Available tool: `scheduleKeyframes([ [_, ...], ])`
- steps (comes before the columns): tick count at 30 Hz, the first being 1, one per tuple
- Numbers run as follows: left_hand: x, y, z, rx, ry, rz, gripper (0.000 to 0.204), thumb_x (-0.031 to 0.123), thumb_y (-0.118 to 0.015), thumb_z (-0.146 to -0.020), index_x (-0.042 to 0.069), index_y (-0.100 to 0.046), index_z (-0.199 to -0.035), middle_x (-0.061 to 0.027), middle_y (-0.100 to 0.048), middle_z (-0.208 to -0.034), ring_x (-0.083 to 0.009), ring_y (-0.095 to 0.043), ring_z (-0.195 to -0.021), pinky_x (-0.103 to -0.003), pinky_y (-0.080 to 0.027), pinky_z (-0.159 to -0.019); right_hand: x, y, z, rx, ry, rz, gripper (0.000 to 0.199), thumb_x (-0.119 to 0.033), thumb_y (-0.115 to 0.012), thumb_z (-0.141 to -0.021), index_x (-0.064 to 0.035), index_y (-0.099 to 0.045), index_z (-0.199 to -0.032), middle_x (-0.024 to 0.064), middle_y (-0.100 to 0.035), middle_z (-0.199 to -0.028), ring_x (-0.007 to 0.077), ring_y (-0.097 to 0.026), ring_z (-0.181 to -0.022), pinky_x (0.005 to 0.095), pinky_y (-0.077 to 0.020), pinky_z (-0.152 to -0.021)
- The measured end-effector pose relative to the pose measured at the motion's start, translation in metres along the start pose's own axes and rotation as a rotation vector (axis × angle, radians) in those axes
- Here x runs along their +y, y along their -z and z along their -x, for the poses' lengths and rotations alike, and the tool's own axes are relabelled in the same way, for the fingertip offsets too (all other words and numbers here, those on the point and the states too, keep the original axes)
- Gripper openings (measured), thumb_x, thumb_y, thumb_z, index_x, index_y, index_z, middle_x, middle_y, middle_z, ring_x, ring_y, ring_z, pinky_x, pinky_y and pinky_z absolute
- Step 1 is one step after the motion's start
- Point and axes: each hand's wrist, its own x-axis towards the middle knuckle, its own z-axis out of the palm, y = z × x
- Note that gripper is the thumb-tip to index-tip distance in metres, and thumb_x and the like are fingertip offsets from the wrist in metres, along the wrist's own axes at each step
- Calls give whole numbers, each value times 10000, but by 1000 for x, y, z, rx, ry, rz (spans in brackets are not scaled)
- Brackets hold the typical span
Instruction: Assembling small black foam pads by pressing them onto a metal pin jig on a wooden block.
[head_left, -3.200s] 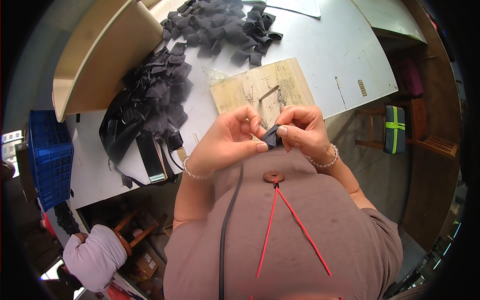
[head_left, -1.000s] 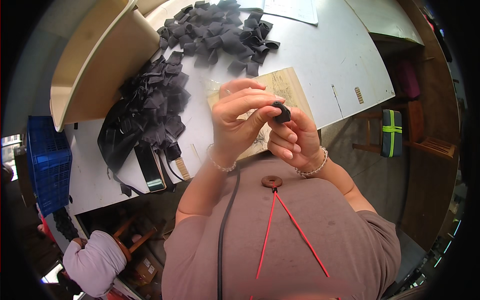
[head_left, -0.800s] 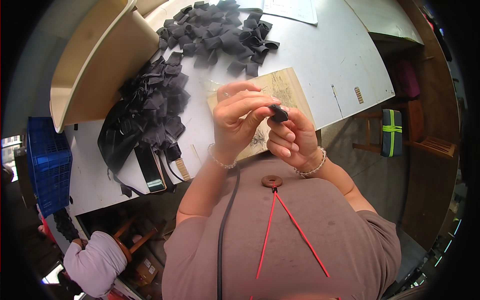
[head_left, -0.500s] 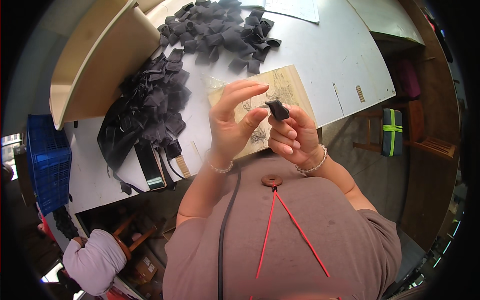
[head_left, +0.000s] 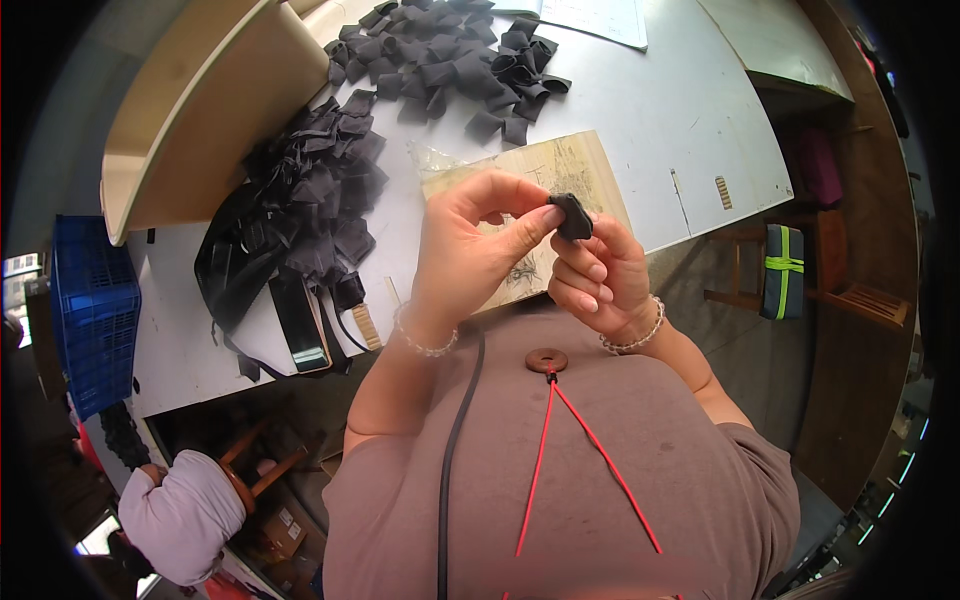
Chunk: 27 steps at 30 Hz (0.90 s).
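Note:
A small folded piece of black fabric (head_left: 573, 217) is held up in front of my chest. My left hand (head_left: 480, 235) pinches its upper left edge between thumb and index finger. On its right side, my right hand (head_left: 607, 270) grips it with thumb and fingers, the other fingers curled beneath. Below both hands lies a worn wooden board (head_left: 590, 165) with dark scribbled marks. Left of the board hangs a heap of black fabric pieces (head_left: 320, 190) and strips. Farther back, a loose pile of folded black fabric loops (head_left: 450, 60) covers the table.
The white table (head_left: 690, 130) carries papers (head_left: 600, 20) at its far edge. A beige curved panel (head_left: 210, 120) rises at the left. A blue plastic crate (head_left: 95, 310) stands beyond it. Another person (head_left: 185, 515) sits at lower left. A wooden chair (head_left: 865, 295) is at right.
My left thumb and index finger have closed onto the black fabric piece; before, they were spread apart beside it. The piece has turned slightly in my right hand.

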Motion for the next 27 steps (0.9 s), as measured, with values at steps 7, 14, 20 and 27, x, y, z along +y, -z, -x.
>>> scheduleKeyframes([
  [7, 0, 14, 0, -152, 379, 432, 190, 146, -638, -834, -9, -637, -943, -54, -661, -873, -90, -596, -793, -231, -461, -738, 3, -8, 3, 51, -46, 0, 253, -242, -351, -958, -62, -518, -897, -34, -406, -508, 64, -356, -336, 233, -434, -392],
  [14, -24, 8, 15, -341, 677, 1185, 303, 277, -445, -926, 28, -582, -1033, 5, -567, -827, -95, -518, -809, -300, -427, -848, 2, -4, -2, -70, -7, 9, 256, -245, -362, -954, -57, -512, -869, -35, -400, -487, 66, -358, -334, 236, -439, -394],
  [20, -21, 3, 6, -46, 161, 622, 231, 251, -584, -874, 39, -588, -966, -12, -558, -915, -104, -491, -885, -260, -387, -832, 1, -3, 1, 23, -6, -34, 258, -231, -365, -946, -52, -521, -848, -30, -412, -497, 66, -360, -339, 240, -443, -400],
  [27, -13, 0, -24, -83, -471, -8, 143, 117, -733, -724, 71, -725, -859, -31, -673, -787, -173, -567, -831, -294, -437, -755, 1, 2, -3, 2, 2, -20, 253, -233, -369, -942, -58, -543, -884, -44, -407, -500, 63, -358, -350, 239, -437, -404],
])
